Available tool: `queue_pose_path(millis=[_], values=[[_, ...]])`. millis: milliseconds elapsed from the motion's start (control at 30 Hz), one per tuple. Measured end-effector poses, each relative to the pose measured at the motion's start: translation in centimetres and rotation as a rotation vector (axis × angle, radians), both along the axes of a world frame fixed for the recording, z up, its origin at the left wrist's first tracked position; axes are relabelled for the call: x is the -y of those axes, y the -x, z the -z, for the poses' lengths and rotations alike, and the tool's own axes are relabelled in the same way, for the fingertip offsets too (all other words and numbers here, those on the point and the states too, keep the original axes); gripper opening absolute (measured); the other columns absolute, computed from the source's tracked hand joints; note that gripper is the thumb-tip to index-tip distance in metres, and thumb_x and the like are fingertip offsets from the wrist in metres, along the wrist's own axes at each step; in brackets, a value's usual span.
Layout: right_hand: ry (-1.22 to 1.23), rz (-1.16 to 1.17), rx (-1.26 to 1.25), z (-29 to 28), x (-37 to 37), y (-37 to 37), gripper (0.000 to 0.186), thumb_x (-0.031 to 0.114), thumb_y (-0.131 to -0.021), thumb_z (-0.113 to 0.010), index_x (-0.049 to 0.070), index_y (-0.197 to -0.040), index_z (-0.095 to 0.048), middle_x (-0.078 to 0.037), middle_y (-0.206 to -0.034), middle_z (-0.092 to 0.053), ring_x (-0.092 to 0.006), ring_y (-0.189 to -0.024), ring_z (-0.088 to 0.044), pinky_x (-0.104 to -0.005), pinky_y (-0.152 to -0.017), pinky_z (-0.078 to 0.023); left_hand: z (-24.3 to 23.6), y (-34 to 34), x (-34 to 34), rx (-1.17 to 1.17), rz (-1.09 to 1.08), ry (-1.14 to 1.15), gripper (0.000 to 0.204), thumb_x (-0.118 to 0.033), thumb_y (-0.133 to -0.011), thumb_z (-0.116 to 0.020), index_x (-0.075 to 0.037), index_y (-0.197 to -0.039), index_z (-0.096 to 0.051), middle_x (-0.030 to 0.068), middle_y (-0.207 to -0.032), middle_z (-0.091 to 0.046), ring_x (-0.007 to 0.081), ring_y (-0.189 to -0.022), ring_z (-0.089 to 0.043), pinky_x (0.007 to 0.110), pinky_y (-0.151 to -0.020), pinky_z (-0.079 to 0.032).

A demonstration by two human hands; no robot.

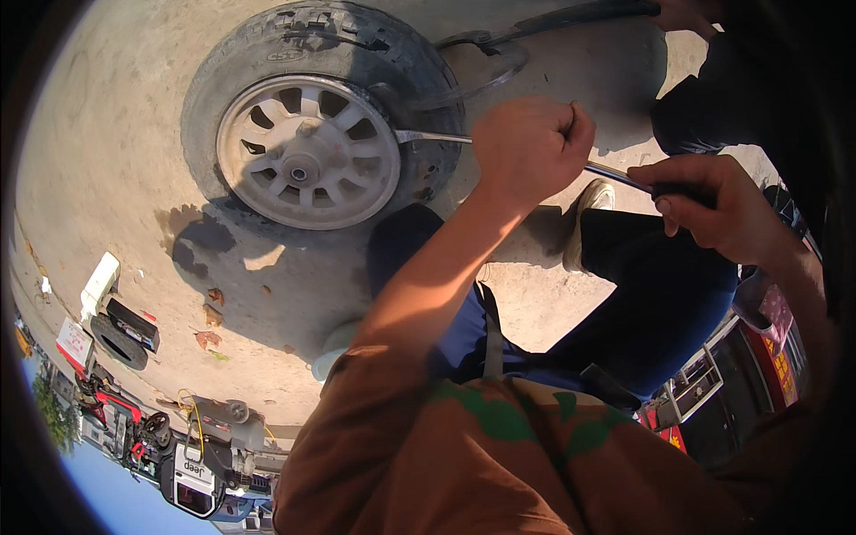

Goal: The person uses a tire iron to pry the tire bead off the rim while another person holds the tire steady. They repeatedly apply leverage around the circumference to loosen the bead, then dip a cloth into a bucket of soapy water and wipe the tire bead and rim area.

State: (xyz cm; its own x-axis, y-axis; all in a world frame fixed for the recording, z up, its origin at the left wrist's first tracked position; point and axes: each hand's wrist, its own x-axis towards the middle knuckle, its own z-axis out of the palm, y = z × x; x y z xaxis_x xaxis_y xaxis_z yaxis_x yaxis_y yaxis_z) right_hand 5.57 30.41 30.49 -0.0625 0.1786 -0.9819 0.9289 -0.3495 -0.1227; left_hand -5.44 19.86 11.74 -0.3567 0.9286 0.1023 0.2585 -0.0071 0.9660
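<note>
A grey alloy wheel rim [267, 156] with its black tyre [223, 71] lies flat on the pavement. A steel lever [432, 135] reaches from the rim's right edge toward me, its tip at the tyre bead. My left hand [530, 143] is closed around the middle of the lever. My right hand [709, 201] grips the lever's dark handle end, fingers curled. A second, dark bar [571, 18] runs from the tyre's upper right to another person's hand [682, 13] at the top edge.
That person's dark-clothed leg [700, 116] is at the upper right, and my shoe [596, 201] is below the lever. Loose tyres [120, 348], boxes and vehicles [192, 464] stand along the lower left. A red and black object [749, 383] with a metal frame is at the lower right.
</note>
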Motion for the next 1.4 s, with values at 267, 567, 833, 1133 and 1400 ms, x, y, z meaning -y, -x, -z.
queue_pose_path(millis=[267, 567, 833, 1133, 1400], values=[[0.028, 0.066, -0.329, 8.3, 4.0, -11.6, 0.041, -0.005, -0.093, -0.066, 0.004, -0.134, -0.066, -0.005, -0.106, -0.071, -0.0083, -0.086, -0.063, -0.0247, -0.08, -0.053, 3.7, -3.7, 1.7, -0.334, 0.08, -0.03, 0.035, -0.015, -0.078, -0.072, -0.012, -0.048, -0.054, 0.0017, -0.05, -0.05, 0.0226, -0.047, -0.054, 0.036, -0.042, -0.04], [0.163, 0.211, -0.354, 10.4, 5.2, -13.3, 0.042, -0.006, -0.092, -0.065, 0.001, -0.133, -0.065, -0.01, -0.121, -0.073, -0.0123, -0.109, -0.066, -0.0273, -0.097, -0.051, 4.3, -3.3, 2.9, -0.364, 0.242, 0.082, 0.035, -0.015, -0.075, -0.074, -0.014, -0.047, -0.053, 0.0001, -0.049, -0.048, 0.0196, -0.046, -0.055, 0.035, -0.042, -0.042], [0.096, 0.103, -0.368, 6.2, 2.9, -8.8, 0.045, -0.004, -0.091, -0.066, 0.001, -0.135, -0.064, -0.012, -0.109, -0.074, -0.0127, -0.102, -0.068, -0.0279, -0.091, -0.053, 2.4, -1.8, 1.5, -0.19, 0.22, 0.03, 0.039, -0.004, -0.074, -0.073, -0.009, -0.05, -0.044, 0.0038, -0.049, -0.038, 0.021, -0.041, -0.042, 0.033, -0.039, -0.029], [0.402, 0.795, -0.408, 7.1, 3.0, -12.1, 0.053, -0.003, -0.087, -0.066, -0.012, -0.138, -0.053, -0.019, -0.101, -0.071, -0.0091, -0.063, -0.059, -0.0214, -0.055, -0.048, 2.9, -1.7, 1.3, -0.149, 0.18, -0.055, 0.039, -0.001, -0.072, -0.074, -0.009, -0.053, -0.041, 0.0039, -0.05, -0.036, 0.0209, -0.04, -0.038, 0.033, -0.038, -0.028], [0.371, 0.762, -0.159, 4.7, 1.7, -9.8, 0.045, -0.003, -0.089, -0.068, -0.009, -0.132, -0.06, -0.015, -0.092, -0.073, -0.0049, -0.059, -0.057, -0.0173, -0.051, -0.045, 2.3, -0.9, 1.0, -0.123, 0.186, -0.073, 0.038, 0.003, -0.071, -0.071, -0.009, -0.054, -0.039, 0.003, -0.052, -0.035, 0.0188, -0.04, -0.035, 0.031, -0.038, -0.025]])
